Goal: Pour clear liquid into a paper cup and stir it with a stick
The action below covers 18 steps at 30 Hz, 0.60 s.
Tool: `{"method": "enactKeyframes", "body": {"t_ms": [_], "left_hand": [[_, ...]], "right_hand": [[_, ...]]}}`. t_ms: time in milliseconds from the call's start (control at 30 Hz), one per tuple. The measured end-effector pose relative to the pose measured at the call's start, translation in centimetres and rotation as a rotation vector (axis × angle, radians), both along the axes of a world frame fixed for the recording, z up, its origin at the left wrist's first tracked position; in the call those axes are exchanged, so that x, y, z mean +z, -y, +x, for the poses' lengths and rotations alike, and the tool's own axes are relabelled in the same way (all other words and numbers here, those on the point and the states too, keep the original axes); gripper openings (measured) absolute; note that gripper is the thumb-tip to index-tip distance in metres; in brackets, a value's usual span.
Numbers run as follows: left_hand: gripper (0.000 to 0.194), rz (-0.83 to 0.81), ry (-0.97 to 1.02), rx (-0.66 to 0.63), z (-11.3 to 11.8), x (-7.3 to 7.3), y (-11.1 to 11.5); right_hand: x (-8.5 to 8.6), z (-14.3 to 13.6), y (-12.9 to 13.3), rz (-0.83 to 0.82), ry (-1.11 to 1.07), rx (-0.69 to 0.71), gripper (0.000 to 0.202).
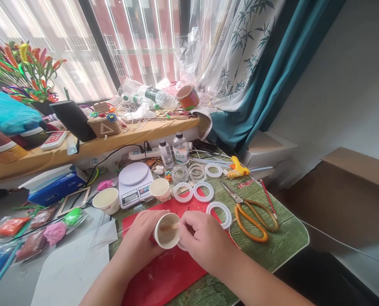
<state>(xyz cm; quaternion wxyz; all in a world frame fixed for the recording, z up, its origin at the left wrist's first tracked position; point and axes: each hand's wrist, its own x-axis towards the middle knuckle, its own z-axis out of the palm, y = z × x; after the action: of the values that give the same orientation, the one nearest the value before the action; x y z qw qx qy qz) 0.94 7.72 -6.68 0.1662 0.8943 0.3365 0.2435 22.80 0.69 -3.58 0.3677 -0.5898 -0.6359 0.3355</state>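
Daylight from the window (pixel 138 46) reaches the green worktop (pixel 285 244), where I see a red sheet (pixel 164 280) spread. Above it I have the left hand (pixel 142 231) wrapped around a paper cup (pixel 166 241), its mouth facing the camera, and the right hand (pixel 202 238) pinching a small stick (pixel 173 227) that dips inside. Pale rings (pixel 228 219) lie just beyond, near scissors (pixel 237 198) and a kitchen scale (pixel 134 174).

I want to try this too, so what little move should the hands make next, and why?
I'd guess one slow, gentle stir: the right hand pinches a wooden stick dipping into the paper cup, while the left hand holds that cup. Going slowly might help avoid spilling what looks like liquid inside.
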Motion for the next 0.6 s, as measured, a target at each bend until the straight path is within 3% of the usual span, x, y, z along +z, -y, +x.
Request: {"method": "enactKeyframes", "body": {"t_ms": [433, 600], "left_hand": [[0.037, 0.003, -0.003, -0.005, -0.17, -0.20, 0.06], [0.038, 0.015, -0.010, 0.004, -0.16, -0.11, 0.02]], "right_hand": [[-0.36, -0.21, -0.20, -0.053, -0.019, 0.019, 0.036], [-0.93, -0.56, -0.14, 0.051, 0.056, -0.051, 0.036]]}}
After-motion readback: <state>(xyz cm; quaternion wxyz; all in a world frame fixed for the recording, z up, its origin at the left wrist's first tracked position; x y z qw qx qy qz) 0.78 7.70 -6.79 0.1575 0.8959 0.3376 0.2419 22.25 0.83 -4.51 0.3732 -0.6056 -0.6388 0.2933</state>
